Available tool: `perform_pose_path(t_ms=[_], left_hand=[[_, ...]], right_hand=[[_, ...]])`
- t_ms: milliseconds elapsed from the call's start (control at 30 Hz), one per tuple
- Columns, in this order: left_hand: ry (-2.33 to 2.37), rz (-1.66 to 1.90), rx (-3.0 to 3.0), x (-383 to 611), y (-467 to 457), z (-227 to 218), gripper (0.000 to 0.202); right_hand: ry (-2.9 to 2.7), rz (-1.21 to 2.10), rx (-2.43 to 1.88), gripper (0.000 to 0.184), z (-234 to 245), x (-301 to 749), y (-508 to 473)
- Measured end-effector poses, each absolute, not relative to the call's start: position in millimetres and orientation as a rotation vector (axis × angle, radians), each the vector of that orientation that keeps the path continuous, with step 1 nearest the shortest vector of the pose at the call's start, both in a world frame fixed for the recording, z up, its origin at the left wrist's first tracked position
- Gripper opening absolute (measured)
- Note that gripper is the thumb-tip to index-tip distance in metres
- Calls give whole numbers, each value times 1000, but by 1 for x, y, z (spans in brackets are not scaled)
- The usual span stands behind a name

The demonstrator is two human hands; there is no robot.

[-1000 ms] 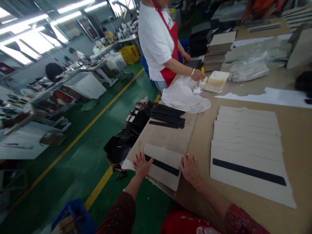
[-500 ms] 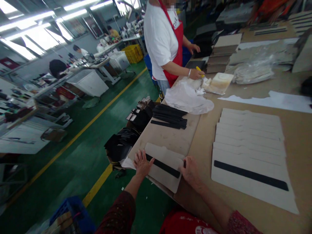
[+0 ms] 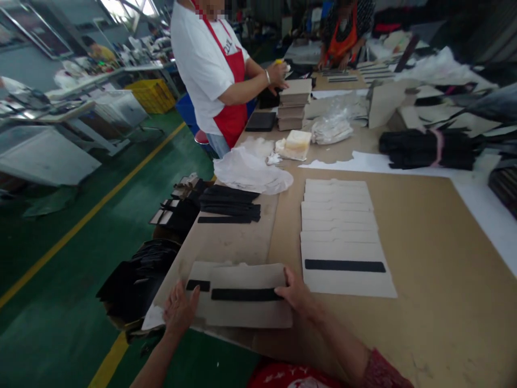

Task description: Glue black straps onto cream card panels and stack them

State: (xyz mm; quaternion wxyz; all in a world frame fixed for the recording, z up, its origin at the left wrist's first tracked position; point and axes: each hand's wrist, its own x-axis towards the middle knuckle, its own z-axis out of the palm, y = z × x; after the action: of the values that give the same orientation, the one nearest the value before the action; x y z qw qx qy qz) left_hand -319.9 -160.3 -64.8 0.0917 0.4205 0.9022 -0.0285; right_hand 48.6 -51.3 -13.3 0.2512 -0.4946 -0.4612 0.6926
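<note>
A pale grey card panel [image 3: 250,312] with a long black strip [image 3: 246,295] across it is pinched at its right edge by my right hand [image 3: 297,291], thumb on top near the strip's end. Beneath it, another grey panel [image 3: 196,274] peeks out on the left, showing part of its own black strip [image 3: 197,285]. At this lower panel's left edge rests my left hand [image 3: 180,307], open, its thumb apart from the fingers. To the right, several overlapping grey panels [image 3: 343,283] lie in a staggered row, a black strip [image 3: 345,265] on the nearest.
Loose black strips [image 3: 230,205] lie beyond my hands, beside a crumpled plastic bag [image 3: 250,167]. A co-worker in a red apron [image 3: 232,116] stands at the table's far left side. Black pieces [image 3: 141,269] are piled low beside the table. A tied black bundle [image 3: 424,148] lies back right.
My view has turned right. My right hand has shifted the upper panel rightward, uncovering part of the strip on the panel below. The co-worker's hand has moved away from the pale block.
</note>
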Motion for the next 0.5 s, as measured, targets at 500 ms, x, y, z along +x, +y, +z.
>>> perform_pose_path(t_ms=[500], left_hand=[[2591, -154, 1162, -352, -142, -51, 86]], right_hand=[[-923, 1501, -1843, 66, -42, 316, -8]])
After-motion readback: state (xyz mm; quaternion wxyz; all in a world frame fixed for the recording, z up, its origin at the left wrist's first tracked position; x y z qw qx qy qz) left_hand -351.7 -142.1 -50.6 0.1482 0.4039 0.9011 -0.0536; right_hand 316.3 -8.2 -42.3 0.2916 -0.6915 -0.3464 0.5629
